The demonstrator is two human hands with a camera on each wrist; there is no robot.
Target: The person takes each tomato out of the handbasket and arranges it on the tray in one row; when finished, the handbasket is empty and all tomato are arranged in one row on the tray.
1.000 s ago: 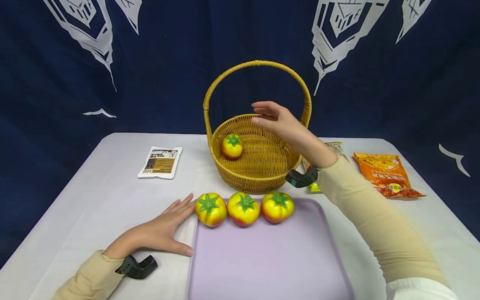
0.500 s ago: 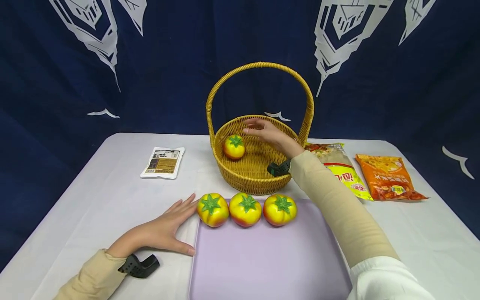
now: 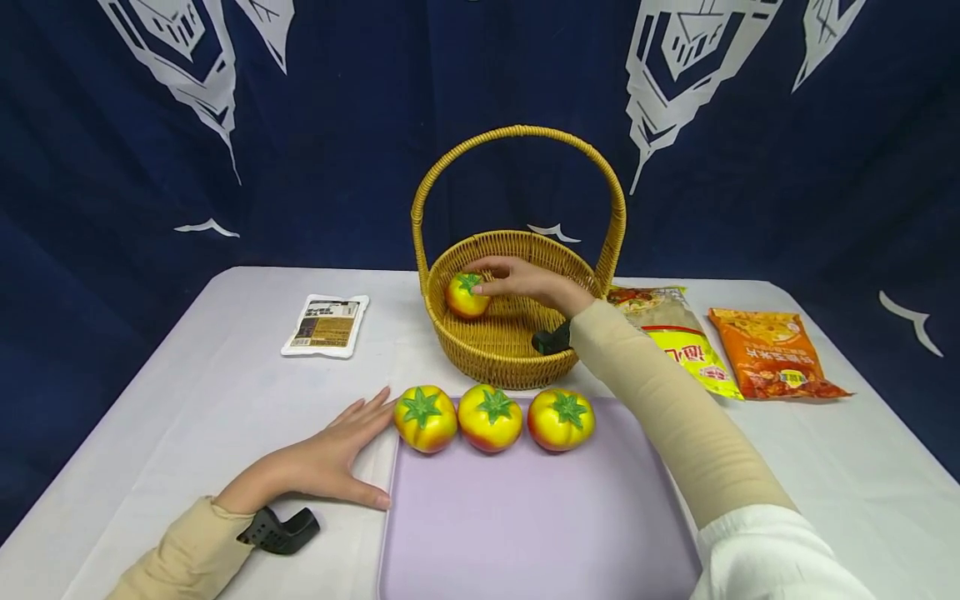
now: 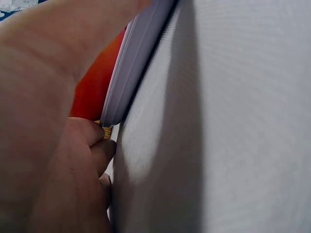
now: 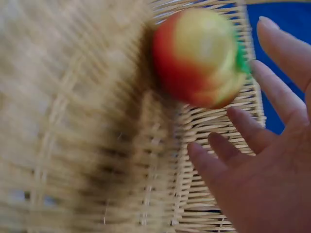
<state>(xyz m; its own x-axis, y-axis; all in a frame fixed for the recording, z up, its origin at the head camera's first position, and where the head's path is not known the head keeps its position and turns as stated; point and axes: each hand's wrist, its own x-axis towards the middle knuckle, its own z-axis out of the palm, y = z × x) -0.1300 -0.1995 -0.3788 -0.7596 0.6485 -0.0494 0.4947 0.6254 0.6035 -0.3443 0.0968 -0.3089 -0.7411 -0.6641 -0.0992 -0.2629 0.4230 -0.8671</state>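
Note:
Inside the wicker basket [image 3: 498, 371], a yellow-and-red tomato [image 3: 467, 296] with a green star-shaped top lies at the left wall. My right hand [image 3: 525, 282] reaches over the basket rim, its fingertips right at that tomato's top. The right wrist view shows the fingers spread beside the tomato [image 5: 197, 58], not curled round it. My left hand [image 3: 333, 458] rests on the white table with fingers spread, the thumb tip at the left edge of a lilac tray [image 3: 540, 517]. Three similar tomatoes [image 3: 490, 418] sit in a row along the tray's far edge, the leftmost near my left fingertips.
A white packet [image 3: 326, 326] with a brown label lies left of the basket. To its right are a yellow-and-clear food bag [image 3: 675, 333], partly behind my right sleeve, and an orange snack bag [image 3: 776, 354]. The basket's tall handle [image 3: 519, 131] arches above my right hand.
My right hand has moved left and down into the basket, to the tomato there. My left hand and the three tomatoes on the tray have stayed in place.

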